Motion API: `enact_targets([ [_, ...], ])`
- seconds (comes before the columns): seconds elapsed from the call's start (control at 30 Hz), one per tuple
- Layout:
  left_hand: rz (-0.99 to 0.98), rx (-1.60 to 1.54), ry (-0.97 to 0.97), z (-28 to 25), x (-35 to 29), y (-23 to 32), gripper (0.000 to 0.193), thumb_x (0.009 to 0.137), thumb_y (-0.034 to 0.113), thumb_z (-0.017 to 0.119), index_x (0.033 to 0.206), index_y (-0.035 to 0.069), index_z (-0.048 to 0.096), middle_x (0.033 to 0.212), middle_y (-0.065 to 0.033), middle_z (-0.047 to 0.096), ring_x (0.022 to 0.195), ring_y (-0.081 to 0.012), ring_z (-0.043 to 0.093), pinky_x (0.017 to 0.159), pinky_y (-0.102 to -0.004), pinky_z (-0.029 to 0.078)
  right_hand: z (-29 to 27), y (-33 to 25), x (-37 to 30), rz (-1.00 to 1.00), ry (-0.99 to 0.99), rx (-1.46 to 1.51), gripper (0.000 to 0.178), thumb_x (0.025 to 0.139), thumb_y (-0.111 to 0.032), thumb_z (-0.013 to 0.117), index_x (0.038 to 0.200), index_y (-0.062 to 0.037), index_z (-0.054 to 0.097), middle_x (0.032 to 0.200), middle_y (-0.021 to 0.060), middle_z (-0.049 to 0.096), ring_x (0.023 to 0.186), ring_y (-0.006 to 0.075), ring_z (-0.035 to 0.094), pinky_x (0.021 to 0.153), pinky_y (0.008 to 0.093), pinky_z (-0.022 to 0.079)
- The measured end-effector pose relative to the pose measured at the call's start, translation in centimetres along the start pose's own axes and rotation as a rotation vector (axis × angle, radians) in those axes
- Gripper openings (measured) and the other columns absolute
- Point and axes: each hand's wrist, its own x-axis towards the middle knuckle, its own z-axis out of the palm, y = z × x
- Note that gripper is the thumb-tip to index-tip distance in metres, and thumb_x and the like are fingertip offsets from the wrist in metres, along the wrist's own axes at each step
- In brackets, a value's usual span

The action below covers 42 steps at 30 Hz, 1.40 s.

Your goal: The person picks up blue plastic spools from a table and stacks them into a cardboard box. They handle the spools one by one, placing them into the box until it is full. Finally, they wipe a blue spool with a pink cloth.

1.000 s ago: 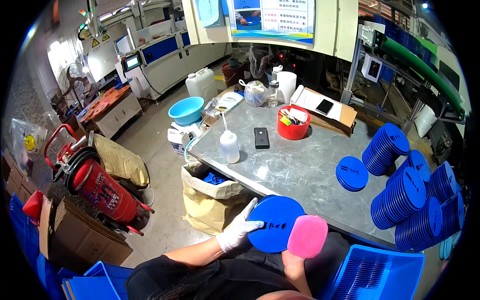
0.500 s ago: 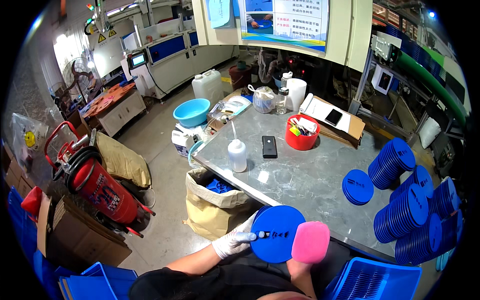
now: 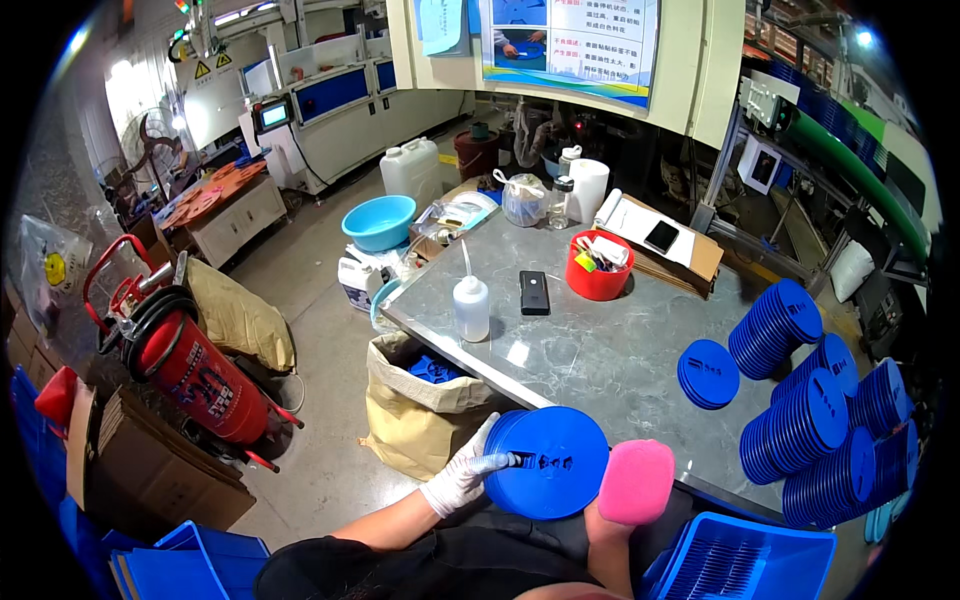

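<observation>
My left hand (image 3: 458, 482), in a white glove, grips a stack of round blue plastic discs (image 3: 575, 485) near the table's front edge. Its thumb lies over the top disc, close to dark slots and cut-out marks in the middle. Below a pink sponge pad (image 3: 636, 483) my bare right hand (image 3: 606, 526) is closed on it, most of the fingers hidden behind the pad. The pad's flat face is turned up, beside the right edge of the discs.
Several stacks of blue discs (image 3: 795, 425) stand on the table's right, with a short stack (image 3: 708, 374) beside them. A squeeze bottle (image 3: 471, 308), black device (image 3: 534, 293) and red tub (image 3: 600, 268) stand farther back. A blue basket (image 3: 750, 560) is at lower right, an open sack (image 3: 400, 420) at left.
The disc stack has tilted and moved slightly left, showing more of its layered edge. The pink pad has shifted a little right, away from the discs. The whole view has moved slightly.
</observation>
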Motion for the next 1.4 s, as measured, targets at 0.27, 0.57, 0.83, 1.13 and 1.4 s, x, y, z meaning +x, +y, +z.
enact_targets([
  [0.27, 0.079, 0.001, 0.010, 0.2, -0.4, 1.0, 0.098, 0.079, 0.000, 0.070, 0.151, 0.014, 0.005, 0.129, -0.0129, 0.048, 0.099, -0.0180, 0.058, 0.096, -0.0346, 0.046, -0.6, -3.7, -1.6, 0.177, 0.092, 0.115, 0.051, 0.097, -0.043, 0.037, 0.143, -0.0228, 0.033, 0.143, -0.0006, 0.039, 0.127, 0.0218, 0.042, 0.104, 0.0472, 0.032],
  [0.57, 0.070, 0.007, 0.061, 0.4, 0.0, 1.8, 0.091, 0.078, 0.001, 0.071, 0.149, 0.006, 0.014, 0.131, -0.0140, 0.046, 0.101, -0.0188, 0.057, 0.097, -0.0332, 0.046, -0.8, -4.0, -2.3, 0.267, 0.225, 0.308, 0.045, 0.096, -0.041, 0.039, 0.138, -0.0228, 0.041, 0.127, -0.0035, 0.054, 0.108, 0.0188, 0.054, 0.092, 0.0402, 0.042],
  [0.83, 0.066, 0.027, 0.041, -0.4, 0.1, 1.7, 0.092, 0.078, 0.004, 0.072, 0.149, 0.005, 0.014, 0.135, -0.0129, 0.043, 0.106, -0.0200, 0.055, 0.101, -0.0341, 0.042, -7.3, -4.2, -2.8, 0.319, 0.065, 0.187, 0.037, 0.096, -0.036, 0.043, 0.128, -0.0187, 0.048, 0.111, 0.0062, 0.058, 0.091, 0.0240, 0.057, 0.065, 0.0352, 0.054],
  [1.13, 0.068, 0.070, 0.005, -0.8, 0.0, 2.0, 0.093, 0.077, 0.008, 0.074, 0.148, 0.004, 0.015, 0.142, -0.0148, 0.036, 0.122, -0.0241, 0.046, 0.107, -0.0361, 0.036, -10.9, -4.9, -3.1, 0.275, 0.227, 0.011, 0.039, 0.096, -0.042, 0.041, 0.117, -0.0116, 0.053, 0.096, 0.0104, 0.062, 0.064, 0.0264, 0.059, 0.050, 0.0375, 0.052],
  [1.4, 0.067, 0.094, 0.040, -0.7, 0.1, 1.8, 0.094, 0.074, 0.011, 0.075, 0.148, 0.003, 0.018, 0.139, -0.0153, 0.039, 0.115, -0.0228, 0.051, 0.105, -0.0380, 0.038, -9.9, -5.0, -3.0, 0.404, 0.330, 0.163, 0.042, 0.096, -0.047, 0.039, 0.098, -0.0111, 0.060, 0.077, 0.0074, 0.063, 0.054, 0.0213, 0.056, 0.044, 0.0324, 0.048],
])
